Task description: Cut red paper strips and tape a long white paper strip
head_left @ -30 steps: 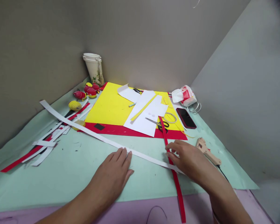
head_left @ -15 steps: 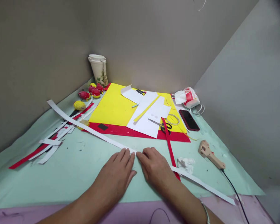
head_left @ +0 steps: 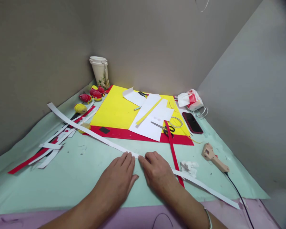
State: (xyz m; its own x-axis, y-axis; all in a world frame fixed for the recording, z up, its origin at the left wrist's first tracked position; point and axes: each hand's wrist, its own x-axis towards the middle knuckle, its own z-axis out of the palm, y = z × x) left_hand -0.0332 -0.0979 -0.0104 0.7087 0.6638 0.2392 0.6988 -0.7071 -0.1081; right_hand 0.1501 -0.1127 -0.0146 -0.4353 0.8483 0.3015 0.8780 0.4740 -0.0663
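Observation:
A long white paper strip point(head_left: 95, 135) runs diagonally over the table from the left, passes under both hands and comes out on the right. My left hand point(head_left: 119, 175) lies with its fingers stretched flat, the tips pressing on the strip. Close beside it, my right hand point(head_left: 156, 168) has its fingers curled, thumb and fingertips closed on the same strip; the part under that hand is hidden. A red paper strip point(head_left: 173, 151) lies just right of my right hand, crossing beneath the white one. Near it is a crumpled white tissue point(head_left: 189, 168).
Yellow sheets point(head_left: 107, 108) with white paper point(head_left: 145, 127), scissors point(head_left: 166, 128) and a tape roll point(head_left: 175, 122) lie ahead. A corded glue gun point(head_left: 214, 157) and phone point(head_left: 192, 122) are right. Loose strips point(head_left: 50, 146), small red figures point(head_left: 97, 94) and a cup point(head_left: 100, 71) stand left.
Both hands stay nearly in place on the white strip. The whole view has shifted very slightly; nothing else has visibly moved.

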